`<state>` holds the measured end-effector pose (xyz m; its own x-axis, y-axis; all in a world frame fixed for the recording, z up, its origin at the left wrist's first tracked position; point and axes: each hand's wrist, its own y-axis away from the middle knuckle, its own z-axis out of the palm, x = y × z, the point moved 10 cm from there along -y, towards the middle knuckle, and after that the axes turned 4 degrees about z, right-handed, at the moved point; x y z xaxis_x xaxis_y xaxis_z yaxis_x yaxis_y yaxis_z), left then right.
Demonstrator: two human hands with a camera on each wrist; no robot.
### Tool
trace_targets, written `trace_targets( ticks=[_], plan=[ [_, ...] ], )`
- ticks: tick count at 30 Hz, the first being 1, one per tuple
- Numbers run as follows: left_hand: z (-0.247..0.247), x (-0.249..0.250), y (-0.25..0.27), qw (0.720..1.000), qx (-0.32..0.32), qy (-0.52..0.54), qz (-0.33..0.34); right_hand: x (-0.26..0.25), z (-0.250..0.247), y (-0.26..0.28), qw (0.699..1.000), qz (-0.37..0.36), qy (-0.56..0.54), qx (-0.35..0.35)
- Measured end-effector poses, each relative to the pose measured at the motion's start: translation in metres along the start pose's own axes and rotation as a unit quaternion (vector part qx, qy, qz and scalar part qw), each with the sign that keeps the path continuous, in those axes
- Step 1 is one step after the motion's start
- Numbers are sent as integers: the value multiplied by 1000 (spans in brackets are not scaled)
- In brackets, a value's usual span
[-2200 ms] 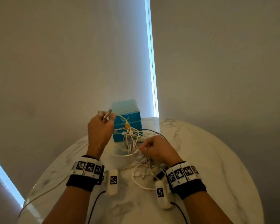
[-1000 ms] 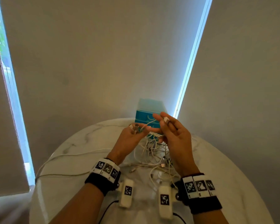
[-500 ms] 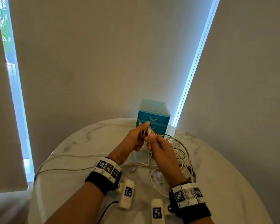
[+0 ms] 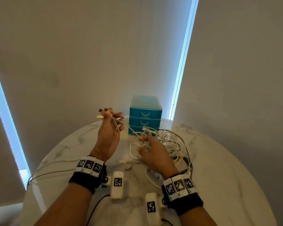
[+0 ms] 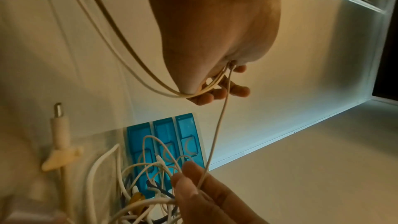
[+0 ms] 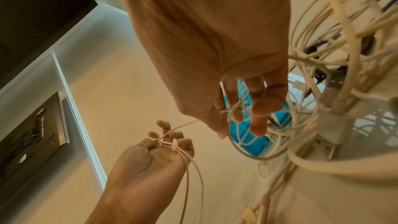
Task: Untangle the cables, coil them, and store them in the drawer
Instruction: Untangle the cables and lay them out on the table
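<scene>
Cable tangle on marble bench, both my hands in it.

L hand: raised, grip closed on several cream strands, plug ends poking out past fingertips; two strands loop back under wrist twd bench edge. R hand: lower, fingers curled into cable tangle, pinching one strand stretched taut up to L grip. Tangle sits on bench just in front of blue drawer unit, partly blocking lowest drawer front; 3 drawers, all closed. Dark cable mixed in w/ white ones at R. Loose plug ends on bench betw. wrists. Behind: blinds, bright window gaps.
</scene>
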<state>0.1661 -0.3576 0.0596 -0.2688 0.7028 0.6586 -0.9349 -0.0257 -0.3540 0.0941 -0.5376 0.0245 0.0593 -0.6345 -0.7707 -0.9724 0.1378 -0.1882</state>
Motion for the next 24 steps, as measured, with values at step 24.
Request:
trace_targets(
  ticks=[24],
  plan=[
    [35,13,26,969,-147,179,-82,-6,2,-6,995,-84,53,-10]
  ],
)
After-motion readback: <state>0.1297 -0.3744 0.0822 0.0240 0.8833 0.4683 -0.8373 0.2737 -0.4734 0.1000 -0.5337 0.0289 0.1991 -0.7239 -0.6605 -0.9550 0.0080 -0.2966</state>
